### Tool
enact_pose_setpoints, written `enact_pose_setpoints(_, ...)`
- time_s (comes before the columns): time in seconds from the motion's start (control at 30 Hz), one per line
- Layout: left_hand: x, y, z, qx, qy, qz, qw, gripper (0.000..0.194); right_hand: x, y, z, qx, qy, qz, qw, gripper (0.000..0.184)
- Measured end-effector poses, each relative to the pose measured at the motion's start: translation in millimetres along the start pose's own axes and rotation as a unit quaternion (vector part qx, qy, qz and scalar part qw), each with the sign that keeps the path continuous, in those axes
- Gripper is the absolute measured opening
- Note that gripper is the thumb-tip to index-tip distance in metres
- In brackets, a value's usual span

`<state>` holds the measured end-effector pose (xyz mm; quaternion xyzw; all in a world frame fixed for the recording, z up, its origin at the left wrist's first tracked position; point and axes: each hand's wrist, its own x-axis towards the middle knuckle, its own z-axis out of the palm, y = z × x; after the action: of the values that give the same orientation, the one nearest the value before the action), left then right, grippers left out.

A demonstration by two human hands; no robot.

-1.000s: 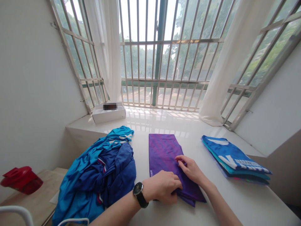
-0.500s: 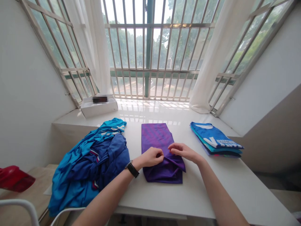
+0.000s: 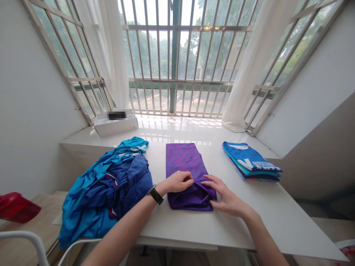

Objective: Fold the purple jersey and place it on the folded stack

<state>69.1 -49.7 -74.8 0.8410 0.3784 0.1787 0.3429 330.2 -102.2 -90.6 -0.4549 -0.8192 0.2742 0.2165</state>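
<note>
A purple garment lies folded lengthwise in the middle of the white table, its near end doubled up. My left hand, with a black watch on the wrist, pinches the folded near end of the purple cloth. My right hand rests on the garment's near right corner with fingers stretched flat and apart. A heap of unfolded blue shirts lies to the left. A stack of folded blue shirts sits to the right.
A white box stands on the glossy window ledge at the back left, under barred windows with white curtains. A red object lies on a wooden surface at far left. A white chair back shows at the bottom left.
My right hand let go of its pinch and slid down to lie flat on the garment's near right corner. The left hand keeps its pinch on the fold.
</note>
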Motion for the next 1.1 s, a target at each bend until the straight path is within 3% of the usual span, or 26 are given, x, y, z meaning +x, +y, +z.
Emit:
enact_pose_setpoints(0.13,-5.7,9.4,-2.6,0.053,-0.041,0.041,0.997,0.039,-6.8,4.4,10.6,-0.044,0.074,-0.035,0.996,0.039)
enact_pose_setpoints(0.23,-10.6,14.0,0.5,0.123,-0.034,0.064,0.99,0.045,-7.5,5.5,10.9,-0.049,0.118,-0.061,0.99,0.024)
enact_pose_setpoints(0.37,-15.8,19.3,8.9,0.203,-0.021,0.072,0.976,0.061,-2.3,-4.0,12.8,-0.056,0.179,-0.058,0.981,0.017)
enact_pose_setpoints(0.43,-17.1,21.5,12.9,0.232,-0.01,0.072,0.97,0.057,3.1,-11.7,16.5,-0.067,0.204,-0.049,0.976,0.015)
enact_pose_setpoints(0.57,-16.4,22.6,16.6,0.262,0.011,0.062,0.963,0.024,6.8,-25.0,26.7,-0.087,0.29,-0.023,0.953,0.014)
enact_pose_setpoints(0.67,-13.5,20.9,16.2,0.246,0.014,0.042,0.968,0.019,-5.3,-30.9,34.9,-0.09,0.36,-0.014,0.929,0.01)
enact_pose_setpoints(0.7,-12.4,20.3,16.0,0.24,0.015,0.032,0.97,0.02,-11.1,-32.2,37.7,-0.09,0.35,-0.028,0.932,0.007)
enact_pose_setpoints(0.77,-10.7,19.1,16.4,0.232,0.022,0.013,0.972,0.021,-22.1,-34.0,42.9,-0.095,0.275,-0.073,0.954,0.006)
enact_pose_setpoints(0.87,-9.6,17.8,17.6,0.225,0.032,0.005,0.974,0.023,-29.9,-34.8,47.5,-0.099,0.182,-0.103,0.973,0.015)
enact_pose_setpoints(1.1,-10.0,17.7,12.1,0.199,0.057,0.023,0.978,0.023,-16.7,-29.4,42.4,-0.074,0.13,0.039,0.988,0.024)
